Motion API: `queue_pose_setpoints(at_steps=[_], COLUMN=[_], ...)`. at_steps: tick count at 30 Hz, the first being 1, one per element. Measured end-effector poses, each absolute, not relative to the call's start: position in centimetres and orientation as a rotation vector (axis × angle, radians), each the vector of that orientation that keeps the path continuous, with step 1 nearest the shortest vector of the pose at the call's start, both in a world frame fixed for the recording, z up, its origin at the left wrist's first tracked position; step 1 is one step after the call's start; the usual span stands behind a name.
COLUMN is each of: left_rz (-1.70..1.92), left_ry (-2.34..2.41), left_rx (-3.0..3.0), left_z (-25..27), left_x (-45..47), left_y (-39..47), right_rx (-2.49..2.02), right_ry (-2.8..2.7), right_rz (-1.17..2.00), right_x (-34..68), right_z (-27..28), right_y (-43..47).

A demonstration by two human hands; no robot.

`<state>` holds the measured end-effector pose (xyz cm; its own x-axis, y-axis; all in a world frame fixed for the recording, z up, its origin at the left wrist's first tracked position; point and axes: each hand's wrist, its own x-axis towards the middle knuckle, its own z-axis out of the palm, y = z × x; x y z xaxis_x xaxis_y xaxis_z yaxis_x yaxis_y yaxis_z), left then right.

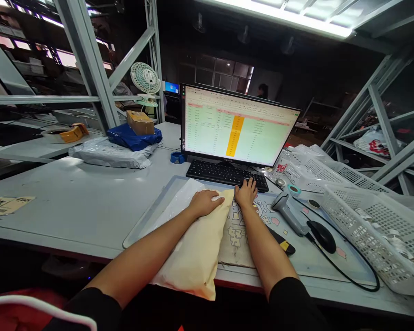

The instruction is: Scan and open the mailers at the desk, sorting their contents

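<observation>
A plump, cream-coloured mailer bag (200, 248) lies at the front of the desk, its near end hanging over the edge. On its far end is my left hand (207, 203), closed with fingers curled on the bag. A white plastic bag (179, 197) or sheet lies beside and partly under that hand. My right hand (246, 192) is open, fingers spread over the right end of the black keyboard (214, 171). Behind the keyboard stands a monitor (207, 124) showing a spreadsheet with an orange column.
Right of my arm lie a grey barcode scanner (290, 214), a black mouse (321, 236) with its cable, and white plastic baskets (376, 225). Wrapped parcels (113, 154) and a small carton (140, 122) sit at left. A tape roll (177, 157) is near the monitor.
</observation>
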<state>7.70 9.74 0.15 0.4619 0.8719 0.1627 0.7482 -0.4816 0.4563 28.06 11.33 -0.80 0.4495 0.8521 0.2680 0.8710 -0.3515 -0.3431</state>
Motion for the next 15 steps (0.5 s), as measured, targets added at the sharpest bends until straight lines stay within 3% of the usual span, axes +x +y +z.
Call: queue_pose_setpoints(at_steps=[9, 15], left_rz=[0.611, 0.784], left_ry=[1.455, 1.574], left_rx=[2.368, 2.349], left_z=[0.4, 1.6], left_x=[7.6, 5.9], left_y=[10.2, 10.1], right_rx=[-2.252, -2.066], right_ry=[-1.534, -1.658], right_rz=[0.284, 0.336], right_x=[25.2, 10.9], right_z=[4.5, 6.2], right_y=[7.5, 7.1])
